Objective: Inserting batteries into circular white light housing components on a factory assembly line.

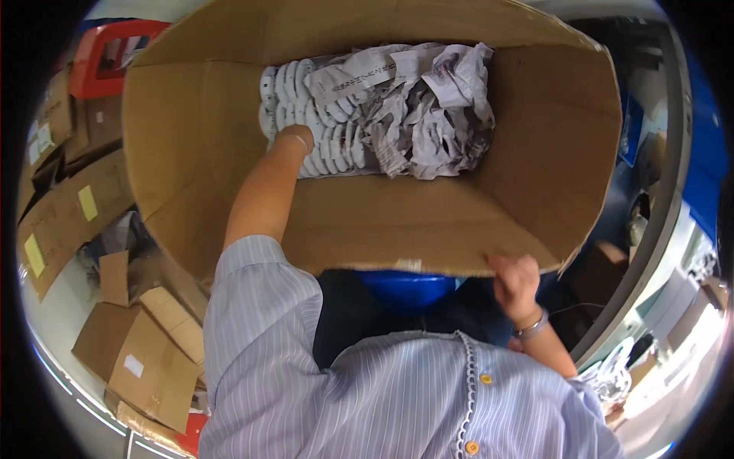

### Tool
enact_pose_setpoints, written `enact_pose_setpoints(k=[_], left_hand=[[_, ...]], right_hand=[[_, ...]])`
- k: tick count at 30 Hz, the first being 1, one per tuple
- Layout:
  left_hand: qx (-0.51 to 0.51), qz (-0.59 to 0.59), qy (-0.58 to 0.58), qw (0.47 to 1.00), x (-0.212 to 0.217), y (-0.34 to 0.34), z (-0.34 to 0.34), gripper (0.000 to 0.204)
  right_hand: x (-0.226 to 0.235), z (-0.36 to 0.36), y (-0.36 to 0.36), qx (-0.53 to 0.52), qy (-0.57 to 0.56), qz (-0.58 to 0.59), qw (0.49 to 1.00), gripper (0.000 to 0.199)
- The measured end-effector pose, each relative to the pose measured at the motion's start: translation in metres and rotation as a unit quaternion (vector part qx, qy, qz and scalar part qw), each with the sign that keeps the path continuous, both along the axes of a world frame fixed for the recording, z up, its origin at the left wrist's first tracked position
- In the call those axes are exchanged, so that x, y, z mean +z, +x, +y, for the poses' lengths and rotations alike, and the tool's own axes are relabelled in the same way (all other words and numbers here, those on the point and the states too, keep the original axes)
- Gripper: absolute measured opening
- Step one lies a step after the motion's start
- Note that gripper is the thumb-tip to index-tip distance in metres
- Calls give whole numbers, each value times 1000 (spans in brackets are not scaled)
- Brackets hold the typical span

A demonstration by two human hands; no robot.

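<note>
A large, deep cardboard box (pixel 535 130) gapes in front of me. On its bottom, to the left, lie several rows of white, rounded, thin pieces (pixel 332 145) stacked on edge; their exact kind I cannot make out. Crumpled printed paper (pixel 436 115) covers the right part of the contents. My left hand (pixel 294 139) reaches down into the box at the white pieces, its fingers hidden from sight. Outside the near right corner, my right hand (pixel 516 284) is closed on the box's near rim, its fingertips over the edge.
A red plastic frame (pixel 115 57) stands at the far left. Cardboard boxes (pixel 141 367) are piled along the left side. Below the near rim a blue object (pixel 409 289) shows. A grey metal edge (pixel 665 191) runs down the right side.
</note>
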State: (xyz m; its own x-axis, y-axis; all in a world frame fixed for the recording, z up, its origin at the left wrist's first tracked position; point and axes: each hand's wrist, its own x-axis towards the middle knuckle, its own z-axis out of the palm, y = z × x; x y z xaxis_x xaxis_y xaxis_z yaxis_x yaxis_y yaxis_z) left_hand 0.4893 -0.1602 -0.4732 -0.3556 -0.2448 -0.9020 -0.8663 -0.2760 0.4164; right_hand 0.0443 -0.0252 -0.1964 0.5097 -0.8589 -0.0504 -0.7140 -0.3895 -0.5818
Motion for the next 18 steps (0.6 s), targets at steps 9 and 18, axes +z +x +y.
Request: enact_pose_setpoints(k=[9,18], left_hand=[[118,-273,-117,947,-74,-116,49,64],[271,-431,-176,843,-111,-141,53,30]], right_hand=[[-11,-4,-13,84,-23,16,996,11],[-13,-38,-15,123,41,44,991,11]])
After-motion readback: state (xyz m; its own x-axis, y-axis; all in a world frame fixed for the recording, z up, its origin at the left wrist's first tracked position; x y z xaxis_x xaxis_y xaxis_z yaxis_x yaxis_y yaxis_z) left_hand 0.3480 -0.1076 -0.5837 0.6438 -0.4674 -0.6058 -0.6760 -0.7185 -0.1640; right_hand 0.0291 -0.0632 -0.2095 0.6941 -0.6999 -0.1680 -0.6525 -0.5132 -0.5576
